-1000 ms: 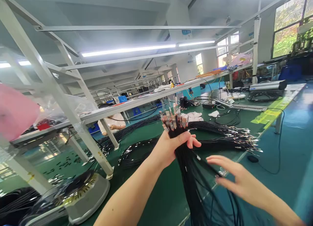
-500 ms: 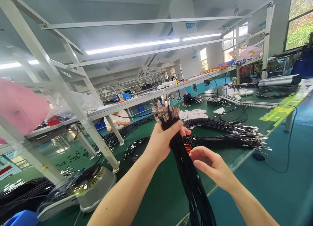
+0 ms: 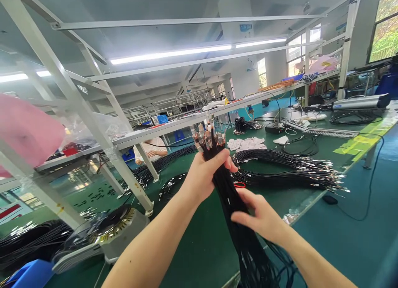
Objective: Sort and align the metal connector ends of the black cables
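Observation:
A thick bundle of black cables (image 3: 230, 209) with bare metal connector ends at its top slants across the middle of the head view. My left hand (image 3: 202, 176) is wrapped around it just below the connectors. Lower down, my right hand (image 3: 263, 217) has its thumb over the front of the bundle and its fingers around the far side, partly hidden. The lower lengths hang toward the bottom of the view, where some strands spread out. A red loop (image 3: 239, 184) shows behind the bundle, between my hands; its kind is unclear.
More black cable bundles (image 3: 289, 169) lie on the green table (image 3: 199, 246), near white cloths (image 3: 247, 144). At left stand a grey machine (image 3: 124, 234), a blue bin (image 3: 31, 273) and white shelf posts (image 3: 130, 180). A person (image 3: 152, 151) sits beyond the shelf.
My right hand has moved left onto the bundle and closed around it; half a second ago its fingers were apart at the bundle's side. The lower strands have spread to the right.

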`<state>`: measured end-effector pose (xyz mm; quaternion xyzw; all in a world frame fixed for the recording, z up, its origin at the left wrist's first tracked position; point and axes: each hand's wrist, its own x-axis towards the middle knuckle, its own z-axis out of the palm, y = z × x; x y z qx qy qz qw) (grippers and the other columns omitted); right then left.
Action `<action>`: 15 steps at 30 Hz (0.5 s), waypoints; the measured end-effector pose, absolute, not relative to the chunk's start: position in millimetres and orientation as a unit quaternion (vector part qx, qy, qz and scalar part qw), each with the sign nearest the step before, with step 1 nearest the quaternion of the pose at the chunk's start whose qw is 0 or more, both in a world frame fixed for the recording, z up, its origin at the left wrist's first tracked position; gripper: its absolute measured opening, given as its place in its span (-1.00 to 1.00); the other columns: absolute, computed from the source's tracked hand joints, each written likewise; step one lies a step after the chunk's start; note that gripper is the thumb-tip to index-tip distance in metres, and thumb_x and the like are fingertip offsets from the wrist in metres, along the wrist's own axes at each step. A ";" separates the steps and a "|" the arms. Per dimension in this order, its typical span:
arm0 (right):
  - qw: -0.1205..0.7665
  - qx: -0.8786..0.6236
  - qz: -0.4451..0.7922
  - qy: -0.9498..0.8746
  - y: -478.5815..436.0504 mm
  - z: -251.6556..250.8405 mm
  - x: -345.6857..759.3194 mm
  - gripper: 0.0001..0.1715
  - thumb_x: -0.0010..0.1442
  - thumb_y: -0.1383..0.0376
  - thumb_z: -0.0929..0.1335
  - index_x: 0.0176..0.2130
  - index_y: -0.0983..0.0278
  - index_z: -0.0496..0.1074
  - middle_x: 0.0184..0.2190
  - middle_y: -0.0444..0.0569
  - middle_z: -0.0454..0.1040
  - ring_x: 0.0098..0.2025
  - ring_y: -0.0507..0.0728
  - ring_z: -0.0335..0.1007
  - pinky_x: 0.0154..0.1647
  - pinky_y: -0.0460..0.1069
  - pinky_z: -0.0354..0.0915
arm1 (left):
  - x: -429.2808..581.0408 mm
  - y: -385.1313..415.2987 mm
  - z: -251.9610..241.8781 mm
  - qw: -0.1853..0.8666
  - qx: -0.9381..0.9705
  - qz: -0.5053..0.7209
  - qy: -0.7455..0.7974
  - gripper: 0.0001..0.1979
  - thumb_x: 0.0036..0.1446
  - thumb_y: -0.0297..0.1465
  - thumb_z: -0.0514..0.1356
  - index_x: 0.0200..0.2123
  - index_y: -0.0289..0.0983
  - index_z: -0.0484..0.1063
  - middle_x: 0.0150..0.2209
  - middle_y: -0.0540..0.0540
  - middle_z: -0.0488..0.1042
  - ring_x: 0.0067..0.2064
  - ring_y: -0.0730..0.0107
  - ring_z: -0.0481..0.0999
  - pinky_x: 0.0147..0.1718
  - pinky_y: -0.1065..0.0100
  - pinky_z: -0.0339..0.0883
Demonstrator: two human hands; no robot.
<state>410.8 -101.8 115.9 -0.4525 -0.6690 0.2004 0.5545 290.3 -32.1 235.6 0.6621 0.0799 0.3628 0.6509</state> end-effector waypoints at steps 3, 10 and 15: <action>0.532 -0.470 0.202 -0.675 -99.8 117.0 420.7 -0.77 0.12 0.23 0.35 -0.20 0.28 0.38 -0.34 -0.10 0.48 -0.30 0.11 0.38 -0.27 -0.03 0.34 | 288.6 -30.0 232.5 0.647 0.667 0.361 0.081 -0.74 0.03 -0.32 0.24 -0.60 -0.34 0.35 -0.58 0.01 0.34 -0.46 0.45 0.40 -0.35 0.37 0.30; 0.581 -0.538 -0.080 -0.606 -86.6 115.9 446.7 -0.77 0.15 0.21 0.32 -0.17 0.22 0.41 -0.24 0.02 0.50 -0.20 0.22 0.41 -0.10 0.11 0.31 | 295.6 -23.8 229.9 0.649 0.639 0.405 0.076 -0.74 -0.03 -0.28 0.27 -0.59 -0.31 0.33 -0.59 0.04 0.33 -0.48 0.49 0.35 -0.34 0.37 0.29; 0.581 -0.497 0.089 -0.639 -89.7 93.7 422.7 -0.75 0.19 0.23 0.27 -0.11 0.23 0.33 -0.33 -0.07 0.52 -0.33 0.12 0.45 -0.30 -0.03 0.40 | 294.6 -23.3 240.4 0.642 0.650 0.395 0.095 -0.75 0.00 -0.29 0.25 -0.58 -0.31 0.32 -0.59 0.04 0.33 -0.52 0.51 0.35 -0.43 0.40 0.28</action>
